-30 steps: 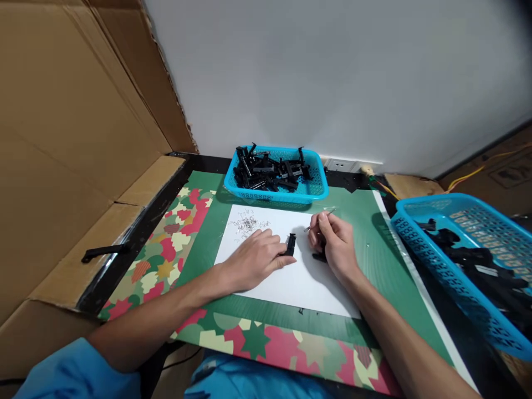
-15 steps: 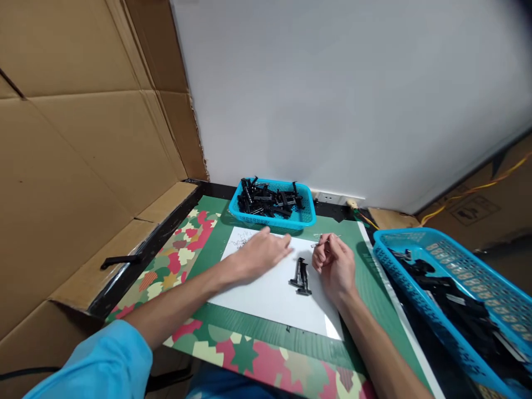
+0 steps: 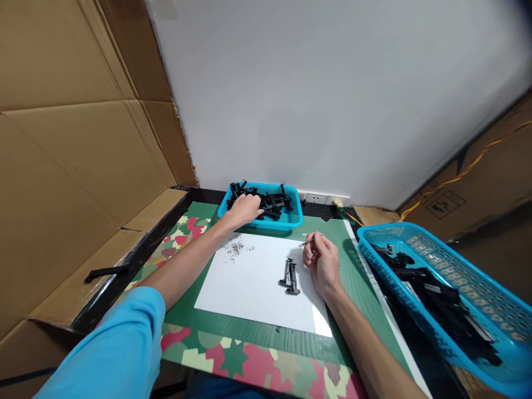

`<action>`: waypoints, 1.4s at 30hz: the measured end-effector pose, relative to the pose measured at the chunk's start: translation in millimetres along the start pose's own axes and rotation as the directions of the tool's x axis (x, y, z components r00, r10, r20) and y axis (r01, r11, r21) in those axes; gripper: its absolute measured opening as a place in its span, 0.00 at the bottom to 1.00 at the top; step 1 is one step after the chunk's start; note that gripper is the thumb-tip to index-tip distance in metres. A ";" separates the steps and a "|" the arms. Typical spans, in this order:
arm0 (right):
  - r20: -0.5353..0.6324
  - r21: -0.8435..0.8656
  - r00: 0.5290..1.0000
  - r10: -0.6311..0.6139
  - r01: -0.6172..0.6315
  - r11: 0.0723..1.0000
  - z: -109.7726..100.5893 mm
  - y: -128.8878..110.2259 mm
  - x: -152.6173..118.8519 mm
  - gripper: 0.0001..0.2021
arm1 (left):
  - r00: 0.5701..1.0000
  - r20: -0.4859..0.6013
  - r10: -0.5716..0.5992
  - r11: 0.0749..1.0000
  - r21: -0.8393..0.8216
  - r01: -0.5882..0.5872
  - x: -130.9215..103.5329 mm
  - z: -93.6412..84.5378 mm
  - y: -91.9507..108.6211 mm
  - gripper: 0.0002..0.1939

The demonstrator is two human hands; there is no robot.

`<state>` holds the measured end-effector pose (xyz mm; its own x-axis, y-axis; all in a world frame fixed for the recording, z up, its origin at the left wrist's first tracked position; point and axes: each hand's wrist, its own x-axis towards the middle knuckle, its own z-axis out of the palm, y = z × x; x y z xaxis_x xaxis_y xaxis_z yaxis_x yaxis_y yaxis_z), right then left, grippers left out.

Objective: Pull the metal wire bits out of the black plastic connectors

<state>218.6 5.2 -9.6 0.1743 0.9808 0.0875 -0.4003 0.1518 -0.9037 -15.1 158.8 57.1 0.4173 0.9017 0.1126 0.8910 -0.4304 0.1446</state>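
My left hand (image 3: 245, 210) reaches over the near rim of the small blue basket (image 3: 286, 226), its bent fingers down at the black plastic parts (image 3: 272, 204) heaped inside. The fingertips are hidden, so a hold cannot be made out. On the right, my right hand (image 3: 322, 260) is closed in a pinch around a thin metal piece (image 3: 304, 244), whose tip pokes out to the left; its kind is unclear. Two slim black parts (image 3: 290, 277) lie side by side on the white sheet (image 3: 249, 299), just left of that hand. A scatter of tiny metal pieces (image 3: 235, 249) covers the sheet's upper left.
A larger blue basket (image 3: 444, 244) with black parts stands at the right. Cardboard (image 3: 83, 166) walls the left side, with a black bar (image 3: 106, 272) jutting out there. Wall sockets (image 3: 316, 198) and a yellow cable (image 3: 465, 172) are at the back.
My left hand has moved from above the white sheet up to the small basket, uncovering the scattered metal pieces. My right hand keeps its pinch. The view has shifted slightly.
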 end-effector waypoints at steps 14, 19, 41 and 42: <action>0.550 -0.559 0.833 -0.064 0.424 0.712 32.0 -13.4 -31.9 0.18 | 0.960 -0.154 -0.232 0.954 -0.228 0.194 -21.2 -6.8 -5.4 0.07; 0.553 -0.609 0.832 0.048 0.364 0.705 25.8 -11.0 -31.2 0.19 | 0.950 -0.248 -0.189 0.938 -0.332 0.100 -59.2 -17.8 -5.8 0.04; 0.326 -0.664 0.934 -0.147 0.337 0.668 17.2 -11.0 -27.8 0.07 | 0.998 -0.030 -0.061 0.253 -0.967 -0.014 -173.5 30.6 53.1 0.10; 0.314 -0.650 0.938 -0.149 0.327 0.687 18.0 -10.7 -27.7 0.07 | 0.995 -0.073 -0.061 0.304 -0.951 -0.051 -174.1 29.7 53.0 0.08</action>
<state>201.9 -21.4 5.1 -0.0592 0.9355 0.3483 0.3665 0.3450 -0.8641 -35.3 -19.8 15.9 0.3476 0.9211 0.1754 0.0788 -0.2151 0.9734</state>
